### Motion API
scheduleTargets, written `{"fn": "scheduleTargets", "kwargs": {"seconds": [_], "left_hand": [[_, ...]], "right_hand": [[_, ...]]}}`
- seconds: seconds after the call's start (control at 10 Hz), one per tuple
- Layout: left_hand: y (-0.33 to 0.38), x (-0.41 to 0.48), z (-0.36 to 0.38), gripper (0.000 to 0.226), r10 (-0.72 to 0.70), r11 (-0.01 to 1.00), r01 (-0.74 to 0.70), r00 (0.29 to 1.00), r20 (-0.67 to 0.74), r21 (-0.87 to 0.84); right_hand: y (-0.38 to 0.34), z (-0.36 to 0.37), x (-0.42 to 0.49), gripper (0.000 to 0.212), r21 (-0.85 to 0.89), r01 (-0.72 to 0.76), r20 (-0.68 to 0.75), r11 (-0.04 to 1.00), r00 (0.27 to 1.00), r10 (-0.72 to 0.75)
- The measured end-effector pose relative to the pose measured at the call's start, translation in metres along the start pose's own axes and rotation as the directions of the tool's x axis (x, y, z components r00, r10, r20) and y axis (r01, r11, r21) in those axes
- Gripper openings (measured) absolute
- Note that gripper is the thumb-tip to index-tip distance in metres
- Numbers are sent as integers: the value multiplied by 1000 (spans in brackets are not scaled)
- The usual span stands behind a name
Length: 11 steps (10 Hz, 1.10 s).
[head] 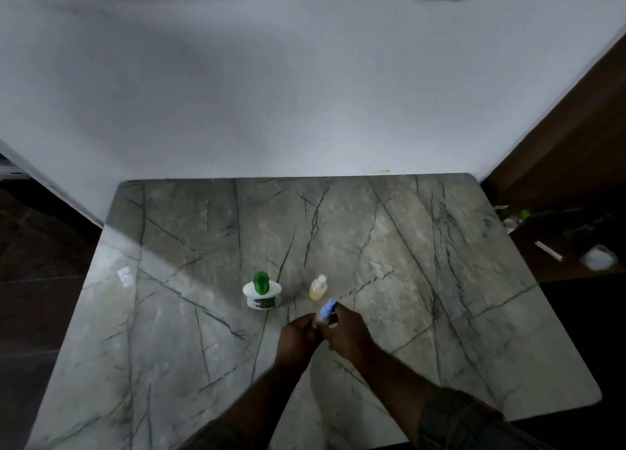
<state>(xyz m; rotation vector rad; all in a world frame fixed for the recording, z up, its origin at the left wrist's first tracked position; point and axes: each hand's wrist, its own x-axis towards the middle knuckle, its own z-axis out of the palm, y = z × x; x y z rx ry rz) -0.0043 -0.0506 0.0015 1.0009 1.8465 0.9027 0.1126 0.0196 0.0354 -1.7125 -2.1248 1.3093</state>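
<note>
Hands meet over the grey-green veined marble tabletop point(423, 280): your left hand point(298, 339) and right hand point(347, 331) both curl round a small bottle with a pale blue cap point(327, 309), held tilted just above the slab near its middle. Just beyond your fingers stands a small clear bottle of yellow liquid with a white cap point(318, 287); to its left, apart from it, a squat white bottle with a green nozzle point(262, 291) stands upright before the white wall point(271, 93)
</note>
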Motion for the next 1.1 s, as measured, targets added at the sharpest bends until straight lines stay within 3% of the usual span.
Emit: {"fn": "scheduleTargets", "kwargs": {"seconds": [0.1,0.3,0.5,0.8,0.9,1.0,1.1], "left_hand": [[7,8,11,32,15,1000,-16,999,30,18],[2,19,20,66,-137,987,131,988,64,96],[-5,22,18,57,-189,975,183,981,43,126],[-1,25,17,49,-197,963,191,980,10,189],[1,23,16,48,-194,962,189,981,8,199],[-1,23,16,48,-170,963,162,985,18,216],[-7,23,16,46,-165,966,161,986,3,200]], "right_hand": [[8,-5,7,34,-59,7,-93,998,996,-12],[28,-37,32,31,-147,-17,-195,989,981,-12],[53,-64,62,28,-210,-67,-258,975,966,11],[67,-69,80,36,-227,-62,-204,972,979,14],[69,-67,78,52,-203,-69,-166,977,986,35],[72,-64,74,60,-113,-94,-224,989,972,66],[82,-52,59,38,-89,-204,-368,975,916,158]]}}
